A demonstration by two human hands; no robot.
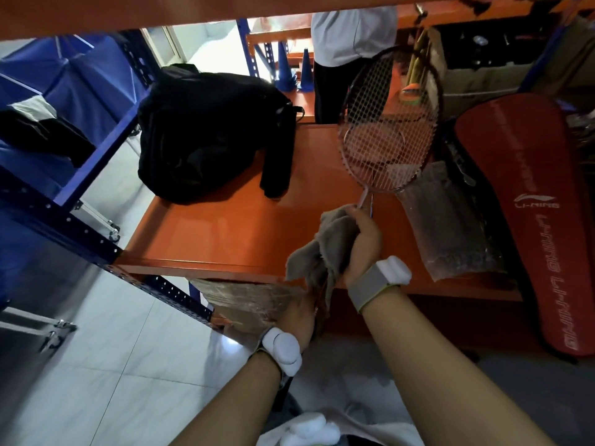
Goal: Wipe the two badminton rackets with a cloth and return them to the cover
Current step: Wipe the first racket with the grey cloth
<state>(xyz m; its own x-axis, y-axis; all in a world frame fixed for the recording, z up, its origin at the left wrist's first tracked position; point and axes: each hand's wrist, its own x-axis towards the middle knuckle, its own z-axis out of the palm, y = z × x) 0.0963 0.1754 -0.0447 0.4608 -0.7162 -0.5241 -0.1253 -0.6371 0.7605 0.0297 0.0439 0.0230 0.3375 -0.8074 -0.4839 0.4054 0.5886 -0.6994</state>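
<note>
A red-framed badminton racket (386, 130) points up and away over the orange shelf (225, 233). My right hand (362, 243) grips a grey cloth (322, 252) wrapped around the racket's shaft just below the head. My left hand (297, 317) sits lower, closed on the racket's handle, which the cloth and hand mostly hide. A second racket appears to lie right behind the first; I cannot tell them apart clearly. The red racket cover (521, 204) lies along the shelf's right side.
A black bag (209, 133) rests on the shelf's back left. A clear plastic wrap (447, 226) lies between the racket and the cover. Another person (347, 59) stands behind the shelf. Blue rack uprights (80, 226) flank the left; blue cones (302, 72) stand behind.
</note>
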